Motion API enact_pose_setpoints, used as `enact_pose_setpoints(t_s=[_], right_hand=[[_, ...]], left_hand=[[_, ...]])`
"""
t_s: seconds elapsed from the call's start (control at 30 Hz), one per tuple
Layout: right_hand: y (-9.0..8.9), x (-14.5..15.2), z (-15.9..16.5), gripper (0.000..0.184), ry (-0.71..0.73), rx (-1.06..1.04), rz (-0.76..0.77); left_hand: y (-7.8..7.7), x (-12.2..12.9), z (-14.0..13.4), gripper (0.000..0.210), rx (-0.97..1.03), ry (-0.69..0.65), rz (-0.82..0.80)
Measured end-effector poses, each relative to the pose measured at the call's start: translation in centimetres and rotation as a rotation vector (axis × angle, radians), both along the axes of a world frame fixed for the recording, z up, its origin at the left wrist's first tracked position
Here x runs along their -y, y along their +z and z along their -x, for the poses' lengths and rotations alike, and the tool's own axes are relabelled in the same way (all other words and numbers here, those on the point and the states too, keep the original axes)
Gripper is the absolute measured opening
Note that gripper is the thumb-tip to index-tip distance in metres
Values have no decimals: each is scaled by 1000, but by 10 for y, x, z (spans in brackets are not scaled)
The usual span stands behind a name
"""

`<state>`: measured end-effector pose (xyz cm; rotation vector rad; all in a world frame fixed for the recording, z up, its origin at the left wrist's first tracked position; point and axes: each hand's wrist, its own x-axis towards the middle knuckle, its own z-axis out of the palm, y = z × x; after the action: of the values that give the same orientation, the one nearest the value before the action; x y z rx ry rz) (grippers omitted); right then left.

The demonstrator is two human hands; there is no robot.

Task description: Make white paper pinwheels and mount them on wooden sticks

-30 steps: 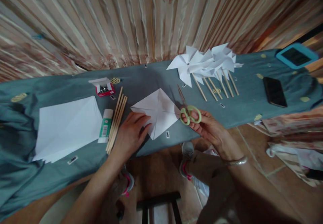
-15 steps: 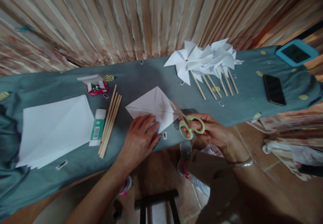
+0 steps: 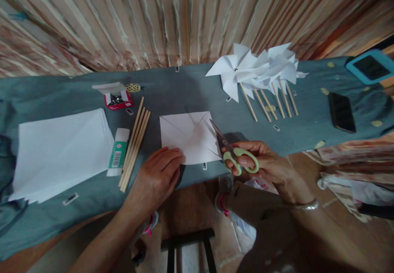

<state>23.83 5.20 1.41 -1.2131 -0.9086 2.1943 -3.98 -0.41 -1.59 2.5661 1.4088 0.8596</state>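
A creased white paper square (image 3: 192,137) lies on the cloth in front of me, with diagonal lines and slits running in from some corners. My left hand (image 3: 160,170) grips its lower left corner, fingers close together on top; the thumb is mostly hidden. My right hand (image 3: 261,160) is closed around the light green handles of a pair of scissors (image 3: 229,146). The scissor blades point up and left, close beside the paper's right edge. Several wooden sticks (image 3: 135,143) lie to the left of the square.
A glue stick (image 3: 118,152), a stack of white paper (image 3: 61,154) and a red box of small metal pieces (image 3: 118,99) are at the left. Several paper pinwheels (image 3: 258,67) lie at the back right. Farther right are a phone (image 3: 341,112) and a blue-framed device (image 3: 371,66).
The paper square has turned from a diamond position to nearly straight edges. My left hand has moved left and down to its corner. The scissors have shifted slightly right and down.
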Motion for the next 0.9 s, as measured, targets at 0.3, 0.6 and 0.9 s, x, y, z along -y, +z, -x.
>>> enact_pose_setpoints(t_s=[0.3, 0.6, 0.9], right_hand=[[-6, 3, 3, 40, 75, 139, -19], [-5, 8, 0, 47, 263, 125, -42], [-1, 8, 3, 39, 259, 206, -89]], left_hand=[[1, 6, -1, 21, -49, 25, 88], [1, 6, -2, 20, -95, -20, 63], [2, 6, -1, 23, -91, -6, 59]])
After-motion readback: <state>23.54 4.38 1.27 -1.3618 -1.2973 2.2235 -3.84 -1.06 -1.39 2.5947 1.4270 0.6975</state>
